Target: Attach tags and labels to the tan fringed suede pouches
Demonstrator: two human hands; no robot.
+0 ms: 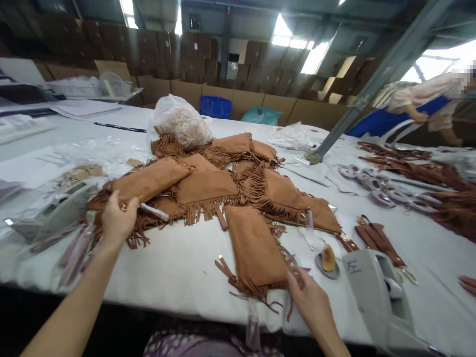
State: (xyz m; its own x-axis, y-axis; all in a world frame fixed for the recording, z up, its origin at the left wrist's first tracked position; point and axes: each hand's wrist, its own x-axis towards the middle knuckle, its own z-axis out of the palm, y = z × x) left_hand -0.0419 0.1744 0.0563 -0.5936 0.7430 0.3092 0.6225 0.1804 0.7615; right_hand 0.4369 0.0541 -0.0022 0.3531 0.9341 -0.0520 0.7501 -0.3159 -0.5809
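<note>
My left hand (119, 218) is closed, thumb and fingers pinching the near end of a tan fringed pouch (152, 179) on the left of the pile. A small metal ring shows at its fingertips. Directly before me another tan fringed pouch (256, 245) lies flat, fringe to its right and a tassel (238, 285) at its near left corner. My right hand (310, 297) has its thumb and fingers closed at that pouch's near right corner. More tan pouches (208, 187) overlap in a heap behind, below a clear plastic bag (180, 121).
Tape dispensers stand left (55, 213) and right (379, 292) on the white table (167, 277). A small dish (327, 263), brown straps (379, 240) and a slanted metal post (357, 104) are right. Another person (427, 99) stands beyond; someone's fingers (467, 284) show at the right edge.
</note>
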